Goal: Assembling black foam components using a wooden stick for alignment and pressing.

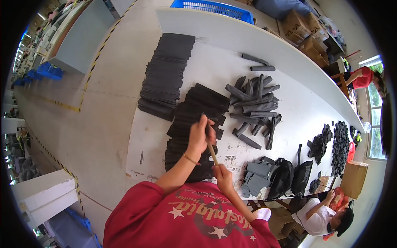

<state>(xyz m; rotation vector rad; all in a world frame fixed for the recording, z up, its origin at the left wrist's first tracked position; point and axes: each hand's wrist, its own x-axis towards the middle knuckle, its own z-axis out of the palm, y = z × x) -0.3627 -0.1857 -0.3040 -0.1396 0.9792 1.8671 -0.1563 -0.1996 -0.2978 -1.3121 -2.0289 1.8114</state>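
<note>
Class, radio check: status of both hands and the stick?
Left hand and right hand both grip the wooden stick. Stick over the black sheet stack. Nothing blocking.

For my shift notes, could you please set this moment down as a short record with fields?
left hand: left hand raised over the overlapping black flat pieces, fingers closed on the upper end of a thin wooden stick
right hand: right hand grips the stick's lower end
table: white table
far left: long row of black sheets
centre: heap of rolled grey tubes
right of hands: grey folded pieces, black bags
</note>
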